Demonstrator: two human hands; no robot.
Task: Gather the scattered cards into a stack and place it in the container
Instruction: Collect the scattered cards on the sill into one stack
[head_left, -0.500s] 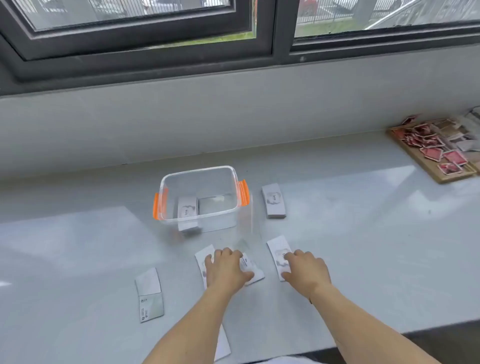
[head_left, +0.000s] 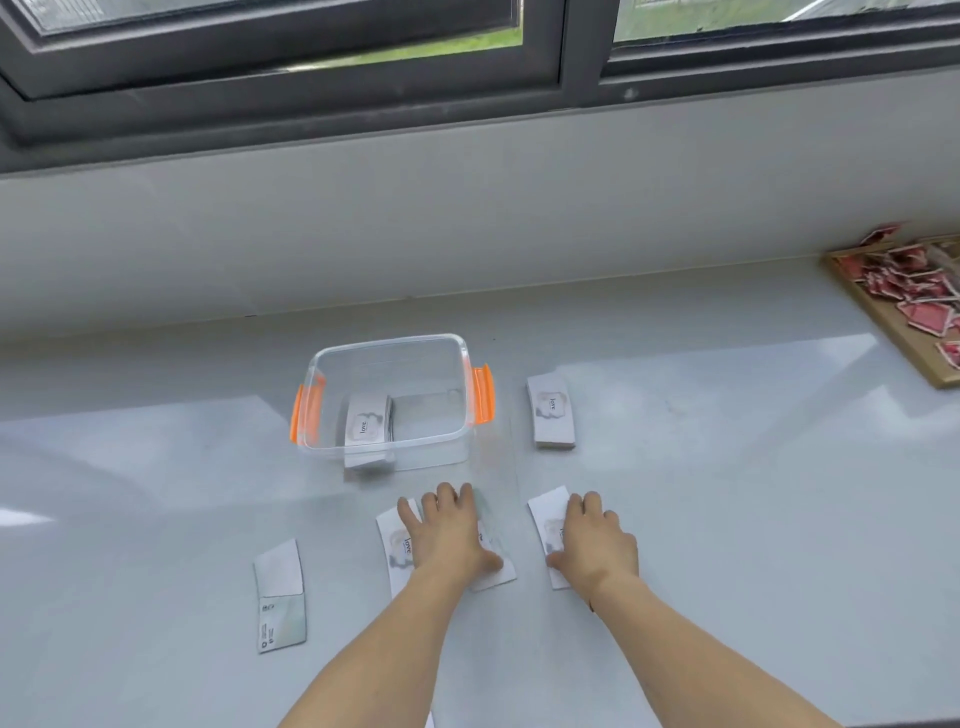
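Note:
A clear plastic container (head_left: 462, 358) with orange clips stands mid-table; a small stack of white cards (head_left: 365, 422) lies inside it. My left hand (head_left: 447, 530) rests palm-down on two overlapping white cards (head_left: 396, 545) just in front of the container. My right hand (head_left: 597, 543) presses flat on another white card (head_left: 548, 512) beside them. Neither hand has lifted a card. A further stack of cards (head_left: 549, 411) lies right of the container. Two overlapping cards (head_left: 279, 595) sit at the left front.
A wooden tray (head_left: 883, 317) with several red cards is at the far right. A wall and window frame (head_left: 467, 78) rise behind the grey table (head_left: 727, 493). A card corner (head_left: 429, 721) peeks out under my left forearm at the bottom edge.
Both hands have stayed on their cards; the view has shifted slightly closer, with no card visibly moved.

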